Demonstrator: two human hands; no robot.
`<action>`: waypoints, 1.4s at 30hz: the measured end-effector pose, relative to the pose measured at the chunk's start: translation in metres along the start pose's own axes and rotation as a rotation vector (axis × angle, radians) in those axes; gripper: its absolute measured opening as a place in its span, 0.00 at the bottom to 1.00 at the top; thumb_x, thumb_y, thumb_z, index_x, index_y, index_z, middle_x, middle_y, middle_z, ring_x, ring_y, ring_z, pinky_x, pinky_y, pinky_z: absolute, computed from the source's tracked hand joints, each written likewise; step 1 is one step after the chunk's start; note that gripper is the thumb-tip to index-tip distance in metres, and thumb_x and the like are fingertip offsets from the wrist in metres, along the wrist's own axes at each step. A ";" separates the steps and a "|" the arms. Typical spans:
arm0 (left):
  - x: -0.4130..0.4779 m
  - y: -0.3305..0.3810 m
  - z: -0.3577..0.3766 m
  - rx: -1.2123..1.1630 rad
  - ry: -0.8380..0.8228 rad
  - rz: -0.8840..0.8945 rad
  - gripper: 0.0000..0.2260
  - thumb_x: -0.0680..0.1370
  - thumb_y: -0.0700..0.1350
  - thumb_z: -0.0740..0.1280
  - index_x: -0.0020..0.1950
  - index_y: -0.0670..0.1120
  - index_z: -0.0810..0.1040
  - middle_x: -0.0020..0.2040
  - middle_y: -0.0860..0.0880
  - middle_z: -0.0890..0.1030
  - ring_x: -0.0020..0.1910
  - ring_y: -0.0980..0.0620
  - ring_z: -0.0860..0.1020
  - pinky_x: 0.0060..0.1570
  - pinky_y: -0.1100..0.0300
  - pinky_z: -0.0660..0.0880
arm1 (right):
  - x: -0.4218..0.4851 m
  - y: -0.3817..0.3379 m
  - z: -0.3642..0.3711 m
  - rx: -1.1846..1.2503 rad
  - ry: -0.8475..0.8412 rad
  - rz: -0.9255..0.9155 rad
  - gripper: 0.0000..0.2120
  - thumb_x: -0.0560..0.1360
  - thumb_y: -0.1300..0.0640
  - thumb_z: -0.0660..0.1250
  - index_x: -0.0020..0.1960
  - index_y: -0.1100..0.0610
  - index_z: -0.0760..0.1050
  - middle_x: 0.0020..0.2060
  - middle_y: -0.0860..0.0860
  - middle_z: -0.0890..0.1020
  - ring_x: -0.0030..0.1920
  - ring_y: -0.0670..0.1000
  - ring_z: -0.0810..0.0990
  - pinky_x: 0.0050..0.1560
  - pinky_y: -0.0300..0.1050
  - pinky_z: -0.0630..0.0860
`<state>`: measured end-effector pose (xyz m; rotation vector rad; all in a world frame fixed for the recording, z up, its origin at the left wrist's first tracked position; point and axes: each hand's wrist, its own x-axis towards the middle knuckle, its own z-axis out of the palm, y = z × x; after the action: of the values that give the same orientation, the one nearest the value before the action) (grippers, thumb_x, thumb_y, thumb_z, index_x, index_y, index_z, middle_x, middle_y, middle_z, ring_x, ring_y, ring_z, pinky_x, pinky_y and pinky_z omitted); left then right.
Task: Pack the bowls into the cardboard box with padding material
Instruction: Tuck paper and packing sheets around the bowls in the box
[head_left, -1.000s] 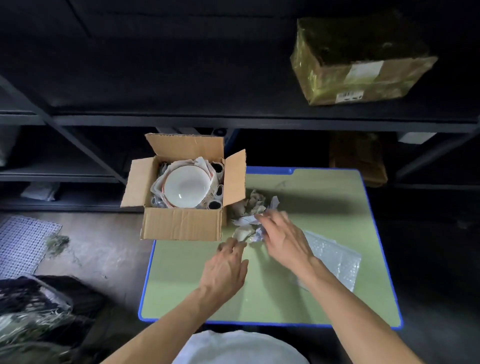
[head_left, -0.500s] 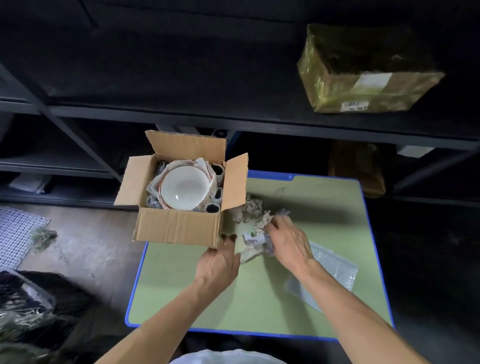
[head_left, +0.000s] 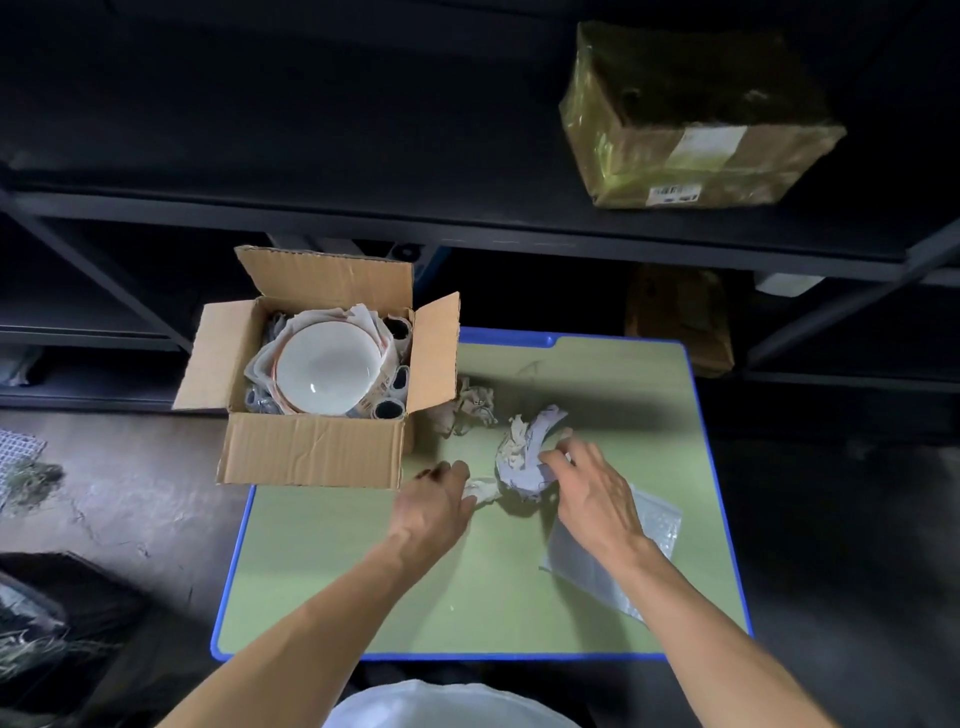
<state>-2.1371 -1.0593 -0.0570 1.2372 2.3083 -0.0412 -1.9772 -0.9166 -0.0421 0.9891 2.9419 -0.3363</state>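
Green blue-edged table (head_left: 467, 597) with cardboard box (head_left: 311, 457), crumpled paper wads (head_left: 524, 452) and bubble wrap (head_left: 654, 525).

Taped parcel (head_left: 691, 119) on dark shelf (head_left: 363, 223) — green table (head_left: 493, 597) (blue rim) below.

Dim frame, brightest on the green table (head_left: 311, 545), black shelving (head_left: 311, 218) around it, soft shadows, wide-angle curvature at edges.

Right hand (head_left: 592, 493) now gripping crumpled paper (head_left: 524, 447), left hand (head_left: 434, 506) moved against small scrap (head_left: 483, 489)
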 end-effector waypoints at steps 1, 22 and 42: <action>0.000 0.001 0.000 -0.029 0.005 0.002 0.15 0.83 0.56 0.58 0.65 0.50 0.68 0.57 0.48 0.78 0.51 0.46 0.80 0.47 0.54 0.76 | -0.001 0.000 0.000 0.010 -0.005 0.010 0.20 0.64 0.73 0.68 0.52 0.56 0.80 0.48 0.52 0.77 0.45 0.56 0.76 0.32 0.44 0.66; -0.076 -0.004 -0.047 -0.476 0.372 0.164 0.09 0.82 0.54 0.60 0.48 0.50 0.74 0.33 0.54 0.72 0.35 0.45 0.75 0.34 0.51 0.70 | 0.001 -0.064 -0.056 0.446 -0.159 -0.230 0.09 0.80 0.48 0.65 0.59 0.46 0.77 0.52 0.42 0.82 0.50 0.42 0.76 0.49 0.42 0.73; -0.075 -0.127 -0.163 -0.687 0.511 0.069 0.08 0.81 0.48 0.64 0.60 0.53 0.75 0.32 0.49 0.75 0.31 0.53 0.71 0.33 0.59 0.66 | 0.072 -0.202 -0.105 0.480 0.038 -0.214 0.18 0.78 0.51 0.69 0.67 0.44 0.74 0.56 0.40 0.78 0.42 0.40 0.75 0.50 0.40 0.75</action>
<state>-2.2724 -1.1478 0.0919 1.0227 2.3442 1.1076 -2.1503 -1.0086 0.0942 0.7043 3.0720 -1.0795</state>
